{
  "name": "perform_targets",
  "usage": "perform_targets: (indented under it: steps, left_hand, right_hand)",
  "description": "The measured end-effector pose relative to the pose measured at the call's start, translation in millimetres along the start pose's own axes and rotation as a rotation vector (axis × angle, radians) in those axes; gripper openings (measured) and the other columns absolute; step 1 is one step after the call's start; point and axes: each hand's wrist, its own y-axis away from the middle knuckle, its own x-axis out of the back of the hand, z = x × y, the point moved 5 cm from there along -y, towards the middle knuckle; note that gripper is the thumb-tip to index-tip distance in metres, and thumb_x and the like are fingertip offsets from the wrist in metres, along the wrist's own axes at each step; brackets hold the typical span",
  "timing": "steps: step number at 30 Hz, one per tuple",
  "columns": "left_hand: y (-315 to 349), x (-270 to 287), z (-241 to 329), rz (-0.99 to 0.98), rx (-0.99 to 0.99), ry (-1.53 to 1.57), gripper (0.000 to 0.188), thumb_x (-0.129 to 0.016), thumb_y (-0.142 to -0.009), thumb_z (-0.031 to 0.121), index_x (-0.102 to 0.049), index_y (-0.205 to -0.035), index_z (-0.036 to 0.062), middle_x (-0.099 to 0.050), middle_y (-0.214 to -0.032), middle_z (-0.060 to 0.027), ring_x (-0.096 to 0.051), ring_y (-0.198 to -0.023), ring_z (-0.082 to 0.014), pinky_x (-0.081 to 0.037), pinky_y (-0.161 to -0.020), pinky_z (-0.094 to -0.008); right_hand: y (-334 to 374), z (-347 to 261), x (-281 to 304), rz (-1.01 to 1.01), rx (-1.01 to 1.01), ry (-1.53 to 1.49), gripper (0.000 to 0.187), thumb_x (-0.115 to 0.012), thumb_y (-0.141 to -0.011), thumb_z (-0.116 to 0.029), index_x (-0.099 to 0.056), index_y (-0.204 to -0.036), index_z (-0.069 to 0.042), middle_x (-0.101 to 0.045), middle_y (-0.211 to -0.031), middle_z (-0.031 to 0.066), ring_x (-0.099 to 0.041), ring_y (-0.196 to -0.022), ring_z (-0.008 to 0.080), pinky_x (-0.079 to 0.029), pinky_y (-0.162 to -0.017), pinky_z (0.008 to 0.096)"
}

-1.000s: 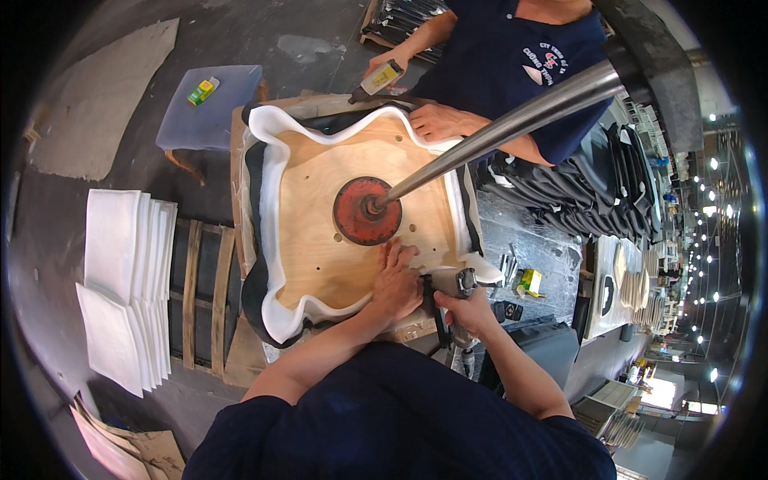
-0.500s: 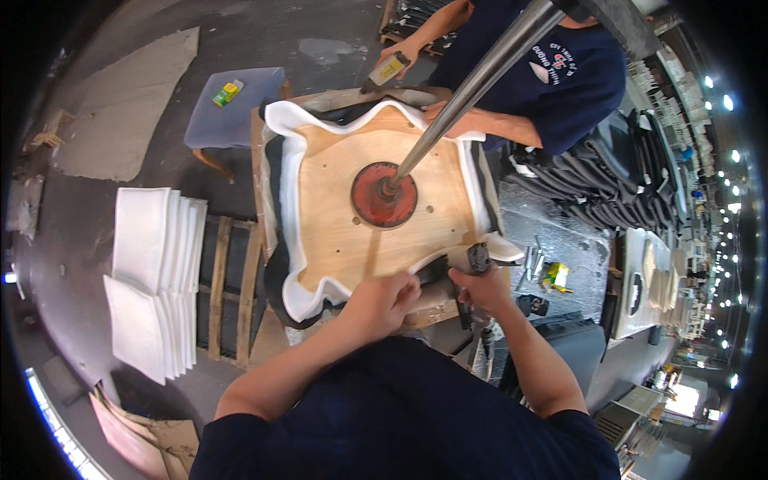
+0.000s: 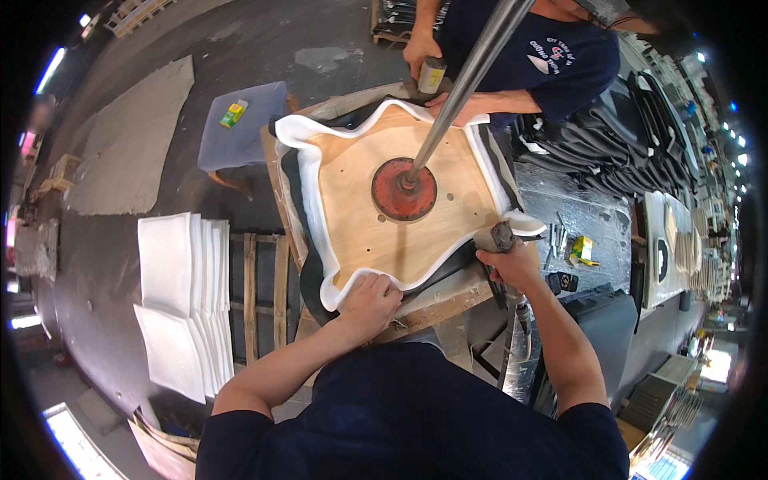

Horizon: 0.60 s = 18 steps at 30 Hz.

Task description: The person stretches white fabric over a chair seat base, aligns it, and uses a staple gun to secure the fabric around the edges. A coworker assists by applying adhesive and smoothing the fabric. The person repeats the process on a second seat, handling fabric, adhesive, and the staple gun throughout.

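White foam (image 3: 312,196) could bunch up if left fingers (image 3: 385,289), probably pinching its edge, slip; right fingers (image 3: 491,259) grip the air tool (image 3: 489,238).

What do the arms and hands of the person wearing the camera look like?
Two short, dark navy sleeves end near the elbows. Below them, the forearms are bare. The left hand and right hand wear no gloves.

1 slanting metal rod (image 3: 461,100), 1 red disc (image 3: 385,196) block centre of wooden board (image 3: 346,210); way clear left of disc.
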Motion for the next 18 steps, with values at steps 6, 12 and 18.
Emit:
perform_targets:
  steps: [6, 12, 18]
  left_hand:
    - [-23.1, -12.9, -14.6, -0.067, -0.055, -0.032, 0.028, -0.079, -0.093, 0.034, -0.077, -0.092, 0.007, -0.063, -0.102, -0.0119, -0.063, -0.1, -0.0323, -0.051, -0.087, -0.0462]
    - [-32.8, -17.2, -29.1, -0.254, -0.079, 0.041, 0.038, -0.075, -0.098, 0.043, -0.081, -0.09, 0.007, -0.065, -0.103, -0.0116, -0.063, -0.102, -0.0318, -0.05, -0.089, -0.0473]
    - [-39.3, -19.9, -41.1, -0.269, -0.215, 0.105, 0.032, -0.076, -0.097, 0.035, -0.074, -0.079, 0.0088, -0.063, -0.088, -0.0074, -0.063, -0.091, -0.0311, -0.049, -0.082, -0.0475]
  right_hand:
    - [5.8, -6.6, 1.9, 0.035, 0.059, 0.017, 0.038, -0.09, -0.09, -0.023, -0.072, -0.111, 0.002, -0.072, -0.078, 0.0054, -0.066, -0.055, 0.0142, -0.054, -0.05, 0.0325]
    - [8.6, -2.1, -5.6, 0.087, 0.062, 0.006, 0.038, -0.091, -0.09, -0.023, -0.072, -0.114, 0.0, -0.072, -0.078, 0.0048, -0.065, -0.054, 0.0136, -0.054, -0.05, 0.0323]
    - [-3.8, 9.7, -4.7, 0.07, 0.055, 0.061, 0.042, -0.092, -0.088, -0.028, -0.073, -0.113, 0.0, -0.072, -0.074, 0.0044, -0.067, -0.053, 0.0149, -0.054, -0.051, 0.0339]
